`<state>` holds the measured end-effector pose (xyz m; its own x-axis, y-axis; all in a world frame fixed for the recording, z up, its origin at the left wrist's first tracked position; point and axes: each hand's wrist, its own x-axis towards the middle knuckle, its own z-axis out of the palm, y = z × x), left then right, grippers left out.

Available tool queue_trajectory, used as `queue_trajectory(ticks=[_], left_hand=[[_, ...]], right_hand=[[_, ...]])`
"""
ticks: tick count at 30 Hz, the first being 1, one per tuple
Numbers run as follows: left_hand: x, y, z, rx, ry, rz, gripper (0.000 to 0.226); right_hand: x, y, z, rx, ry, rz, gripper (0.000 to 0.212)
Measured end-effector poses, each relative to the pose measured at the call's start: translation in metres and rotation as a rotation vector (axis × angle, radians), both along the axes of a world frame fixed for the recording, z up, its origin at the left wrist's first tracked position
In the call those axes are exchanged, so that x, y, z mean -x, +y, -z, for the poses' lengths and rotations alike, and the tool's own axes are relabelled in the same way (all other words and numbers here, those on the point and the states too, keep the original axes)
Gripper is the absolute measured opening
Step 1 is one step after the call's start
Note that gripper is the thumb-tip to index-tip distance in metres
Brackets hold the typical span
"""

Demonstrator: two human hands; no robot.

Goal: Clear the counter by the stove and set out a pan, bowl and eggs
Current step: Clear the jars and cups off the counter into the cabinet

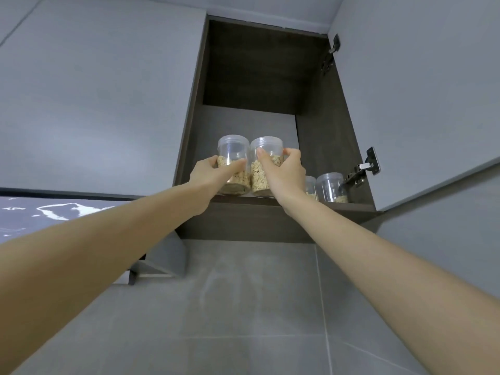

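**Four jars at the cabinet, two of them in hand**

Two clear plastic jars stand side by side, touching or nearly so, at the near edge of the shelf in the open wall cabinet (324, 117), towards its left. The left hand (208, 171) is wrapped round the middle of the left jar (233, 146), and the right hand (286, 174) clasps the right jar (270, 144) with the thumb across its front. I cannot tell whether their bases rest on the shelf.

Each looks about half full of pale flakes, so they are probably light. The smooth, stiff walls could slip, so a grip round the waist, below the lid, seems safest.

Further right on the shelf are two more: a small jar (310, 186), half hidden behind the wrist, and an end jar (331, 188). Two hinges (362, 169) show on the right side.
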<state>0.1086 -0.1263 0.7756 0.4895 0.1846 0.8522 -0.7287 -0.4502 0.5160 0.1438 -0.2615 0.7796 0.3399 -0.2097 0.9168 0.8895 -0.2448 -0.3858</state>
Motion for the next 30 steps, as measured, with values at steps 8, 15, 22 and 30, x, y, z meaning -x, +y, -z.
queue_trajectory(ticks=[8, 15, 22, 30], left_hand=[[-0.033, -0.002, 0.008, -0.324, -0.072, -0.518, 0.073], [-0.049, -0.003, 0.034, -0.521, -0.338, -0.747, 0.053], [-0.052, 0.006, 0.041, -0.628, -0.394, -0.820, 0.050], [-0.044, 0.005, 0.022, -0.796, -0.198, -0.972, 0.047]], right_hand=[[-0.028, 0.003, -0.002, 0.141, -0.074, 0.162, 0.062], [-0.040, 0.010, 0.024, 0.384, -0.262, 0.530, 0.050], [-0.056, -0.003, 0.040, 0.530, -0.278, 0.757, 0.054], [-0.044, -0.007, 0.036, 0.626, -0.162, 0.775, 0.051]])
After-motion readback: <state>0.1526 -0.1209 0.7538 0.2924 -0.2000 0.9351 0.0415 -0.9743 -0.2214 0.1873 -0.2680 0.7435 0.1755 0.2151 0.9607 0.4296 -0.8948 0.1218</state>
